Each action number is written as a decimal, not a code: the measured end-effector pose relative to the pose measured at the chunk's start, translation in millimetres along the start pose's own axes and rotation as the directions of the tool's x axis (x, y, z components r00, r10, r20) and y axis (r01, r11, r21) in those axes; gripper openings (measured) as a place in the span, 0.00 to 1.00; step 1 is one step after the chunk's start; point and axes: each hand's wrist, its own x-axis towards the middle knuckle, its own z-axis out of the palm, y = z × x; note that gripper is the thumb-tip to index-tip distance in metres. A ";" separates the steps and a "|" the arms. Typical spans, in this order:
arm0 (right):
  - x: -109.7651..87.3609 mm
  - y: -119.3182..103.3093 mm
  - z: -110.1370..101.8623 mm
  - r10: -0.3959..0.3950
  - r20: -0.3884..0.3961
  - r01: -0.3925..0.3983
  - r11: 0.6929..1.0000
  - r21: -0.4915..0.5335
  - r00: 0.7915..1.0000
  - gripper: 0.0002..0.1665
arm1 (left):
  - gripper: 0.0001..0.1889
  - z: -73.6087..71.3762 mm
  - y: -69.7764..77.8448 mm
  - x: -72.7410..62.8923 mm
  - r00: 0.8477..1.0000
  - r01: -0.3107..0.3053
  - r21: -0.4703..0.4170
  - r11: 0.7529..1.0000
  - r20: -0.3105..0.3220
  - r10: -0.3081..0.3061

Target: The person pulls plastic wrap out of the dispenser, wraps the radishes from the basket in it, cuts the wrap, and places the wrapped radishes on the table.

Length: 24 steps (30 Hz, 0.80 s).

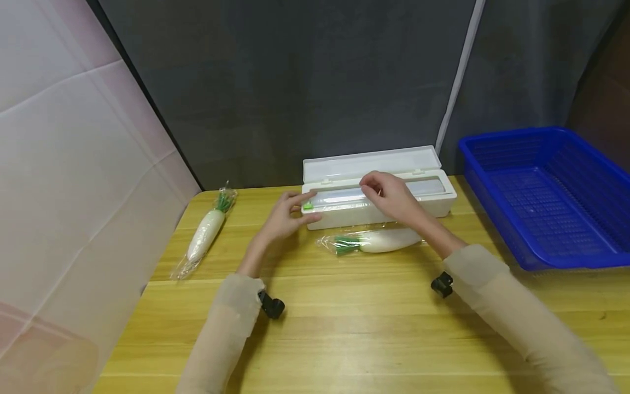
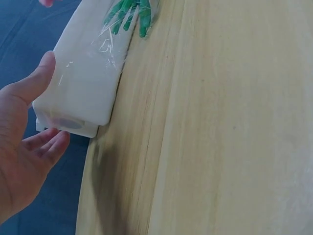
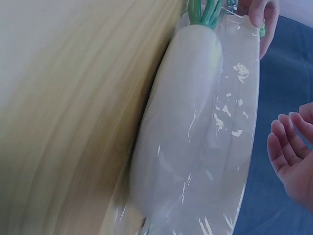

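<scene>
A white cling film dispenser (image 1: pixel 379 210) stands at the table's back edge, lid raised, its roll showing inside. Spread across its left end, my left hand (image 1: pixel 285 215) has the index finger on the top and the thumb on the front, beside a green slider (image 1: pixel 308 206). My right hand (image 1: pixel 389 196) hovers over the roll, fingers bent, thumb and index tips close together; I cannot tell whether film lies between them. Along the dispenser's front lies a white radish (image 1: pixel 391 241) with green stalks, in clear film; the right wrist view shows the radish (image 3: pixel 181 112) close up.
Another film-wrapped white radish (image 1: pixel 205 235) lies at the table's left. A blue plastic basket (image 1: pixel 497 230) stands at the right. Behind the table hangs a dark grey curtain (image 1: pixel 275 93), and a pale sheet (image 1: pixel 83 180) borders the left side.
</scene>
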 end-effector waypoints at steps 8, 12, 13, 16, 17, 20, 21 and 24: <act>14.2 -7.2 14.5 -0.032 0.044 0.031 0.999 0.022 0.999 0.13 | 0.33 2.6 -1.3 2.7 1.000 -0.006 -0.010 1.000 -0.023 0.006; 20.9 -14.3 24.0 -0.058 0.086 0.057 0.998 0.010 0.995 0.13 | 0.33 3.0 -1.6 2.7 1.000 0.007 -0.026 1.000 -0.020 -0.008; 22.5 -16.6 26.7 -0.066 0.097 0.065 0.998 0.008 0.993 0.13 | 0.33 3.2 -2.0 2.9 1.000 0.006 -0.031 1.000 -0.019 -0.007; 27.0 -23.2 35.7 -0.090 0.128 0.091 0.996 -0.003 0.988 0.13 | 0.33 3.5 -4.0 3.1 1.000 0.006 -0.047 0.999 -0.025 -0.007; 28.3 -25.1 38.8 -0.098 0.136 0.100 0.995 -0.007 0.986 0.13 | 0.33 3.6 -4.8 3.1 1.000 0.001 -0.049 0.999 -0.029 -0.003; 31.3 -30.3 47.9 -0.110 0.148 0.114 0.993 -0.019 0.983 0.13 | 0.32 3.8 -6.6 3.1 0.999 -0.010 -0.056 0.998 -0.043 0.008; 31.9 -31.6 50.8 -0.112 0.151 0.116 0.993 -0.021 0.982 0.12 | 0.32 3.8 -7.0 3.0 0.999 -0.014 -0.058 0.998 -0.047 0.011; 33.4 -34.6 59.5 -0.111 0.162 0.116 0.993 -0.020 0.981 0.13 | 0.31 3.7 -7.5 2.1 0.999 -0.020 -0.073 0.997 -0.050 0.016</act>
